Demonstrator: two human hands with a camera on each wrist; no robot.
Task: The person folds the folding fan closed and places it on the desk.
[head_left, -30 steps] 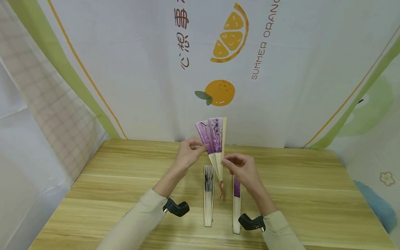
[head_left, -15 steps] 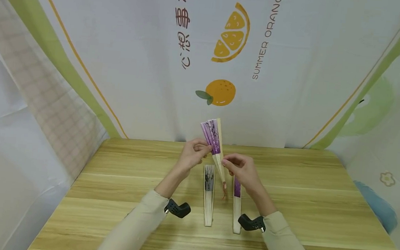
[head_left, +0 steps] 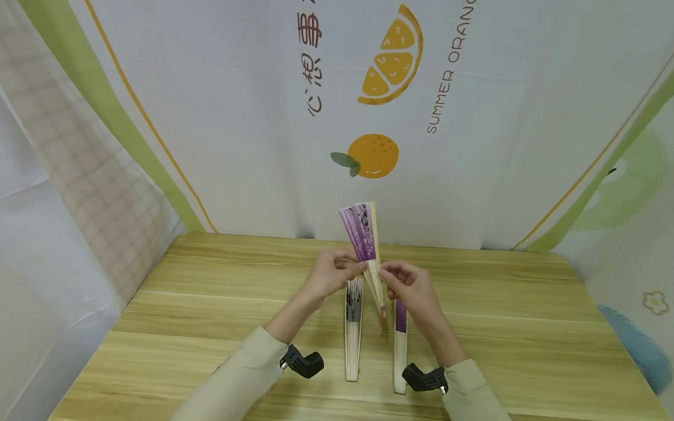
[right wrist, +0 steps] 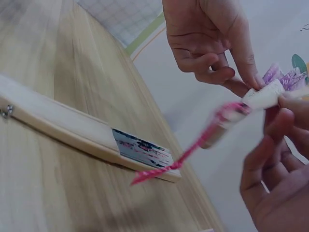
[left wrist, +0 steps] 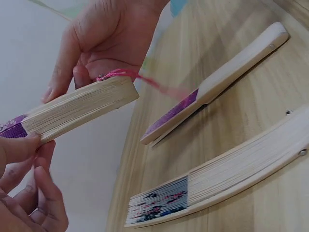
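Note:
A purple folding fan point(head_left: 364, 229) with pale wooden ribs is held up above the table, partly folded, its top tilted left. My left hand point(head_left: 331, 275) pinches its left side, where cloth meets bare ribs. From the other side, my right hand point(head_left: 413, 289) pinches the ribs between thumb and fingers. A pink-red tassel point(right wrist: 193, 145) hangs from the fan's pivot end. Below the hands lie two folded fans: one with grey printed cloth point(head_left: 354, 305), and another with purple cloth point(head_left: 400, 343), its upper end partly hidden by my right hand.
The wood-grain table point(head_left: 182, 331) spreads around the fans. At its back edge hangs a white curtain point(head_left: 257, 163) printed with oranges. Patterned cloth point(head_left: 657, 265) hangs along the right side, and more cloth point(head_left: 24, 210) along the left.
The held fan has narrowed from a wider spread. My left hand has moved right and down, from the purple cloth toward the ribs. My right hand has barely shifted.

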